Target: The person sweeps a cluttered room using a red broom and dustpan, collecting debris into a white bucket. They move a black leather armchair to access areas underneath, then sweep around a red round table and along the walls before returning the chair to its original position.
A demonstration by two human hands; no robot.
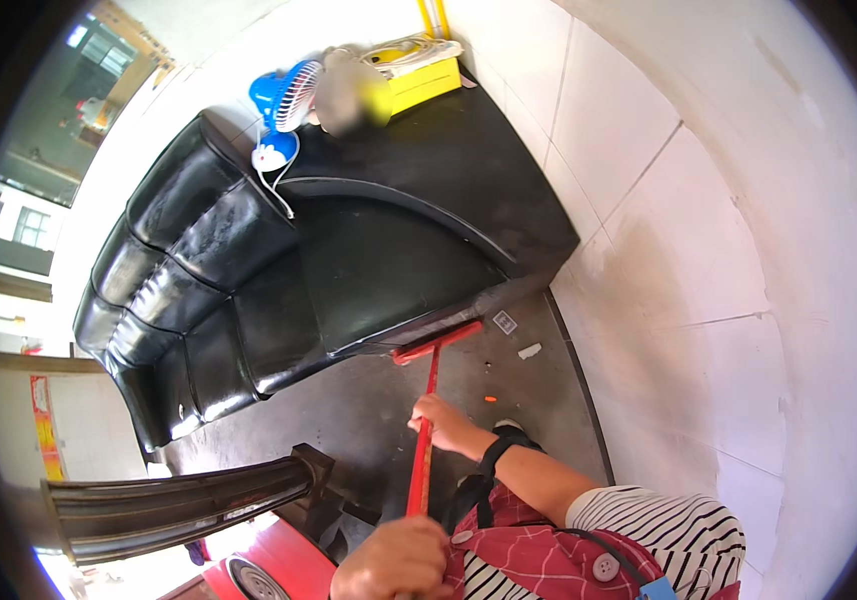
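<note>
Both my hands grip the red handle (419,472) of a long-handled broom. My right hand (445,426) closes round the shaft about midway, with a dark strap on its wrist. Nearer my body, at the bottom of the picture, my left hand (396,559) is wrapped around the upper end. The red broom head (439,343) is down by the lower front edge of a black leather sofa (368,262); its bristles are hard to make out. Just right of the head lies a small patterned card (505,322). A white scrap (529,351) and an orange bit (490,399) lie on the dark floor (308,420).
A tiled wall (653,300) rises on the right. Dark wooden furniture (180,510) stands at lower left, beside a red surface (278,555). On the sofa's far corner sit a blue fan (286,97) and a yellow box (426,84) with cables on top.
</note>
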